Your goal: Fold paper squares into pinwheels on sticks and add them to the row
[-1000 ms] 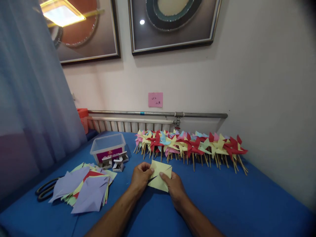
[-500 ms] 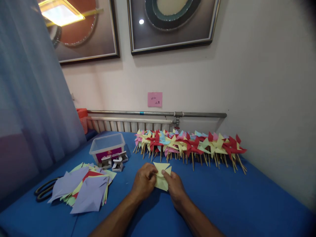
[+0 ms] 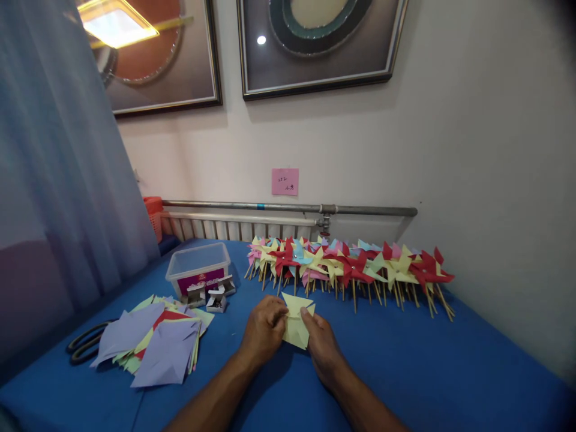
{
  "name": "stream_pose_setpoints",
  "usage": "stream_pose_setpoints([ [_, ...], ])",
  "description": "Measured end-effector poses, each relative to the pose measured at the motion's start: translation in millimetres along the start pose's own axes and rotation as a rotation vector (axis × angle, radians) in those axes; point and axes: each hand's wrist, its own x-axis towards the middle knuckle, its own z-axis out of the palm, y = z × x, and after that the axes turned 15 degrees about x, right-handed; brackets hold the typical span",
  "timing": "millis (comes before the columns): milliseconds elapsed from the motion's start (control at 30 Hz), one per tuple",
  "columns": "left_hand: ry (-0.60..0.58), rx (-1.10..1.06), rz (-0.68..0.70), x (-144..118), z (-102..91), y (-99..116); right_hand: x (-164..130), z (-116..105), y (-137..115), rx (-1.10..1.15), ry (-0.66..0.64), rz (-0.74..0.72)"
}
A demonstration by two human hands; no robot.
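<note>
The left hand (image 3: 264, 329) covered one side of the yellow paper (image 3: 296, 329) — the hand's own fingertips were out of sight. Whatever joined the black handles (image 3: 86, 344) was hidden beneath the paper pile (image 3: 165, 355). What lay in the small boxes (image 3: 215, 309) was too tiny to tell. The top edge cut off both framed pictures (image 3: 310, 75) — the bottom edge, both forearms (image 3: 216, 390).

Over the head feed I logged the paper sheet (image 3: 296, 330) as plain pale yellow against a solid blue table covering (image 3: 414, 360). The paper pile (image 3: 168, 354) read lilac on top, with red, pale yellow and pale green beneath; the pinwheels (image 3: 355, 267) mixed red, yellow, pink, light blue and pale green over tan sticks (image 3: 354, 298). I also recorded a magenta label (image 3: 202, 283) and a pink note (image 3: 285, 182) with dark handwriting.
</note>
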Motion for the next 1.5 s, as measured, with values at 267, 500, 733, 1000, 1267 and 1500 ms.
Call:
stream_pose_setpoints([
  [267, -0.003, -0.069, -0.038, 0, -2.0, 5, 4, -2, 1, 0.013, -0.012, 0.011],
  [500, -0.008, -0.216, -0.344, 4, -3.9, 5, 3, -4, -7, -0.107, 0.053, -0.051],
  [733, -0.226, -0.446, -0.639, 6, 9.8, -17, -3, 2, -9, -0.215, 0.001, -0.064],
  [1000, -0.202, -0.452, -0.683, 6, 12.5, -15, -2, -1, -5, -0.182, -0.027, -0.022],
  [1267, -0.183, -0.456, -0.730, 8, 8.2, -5, -4, 5, -8, -0.130, -0.045, -0.005],
  [1500, -0.177, -0.517, -0.709, 6, 7.8, -4, -6, 4, -10, -0.167, -0.038, -0.030],
])
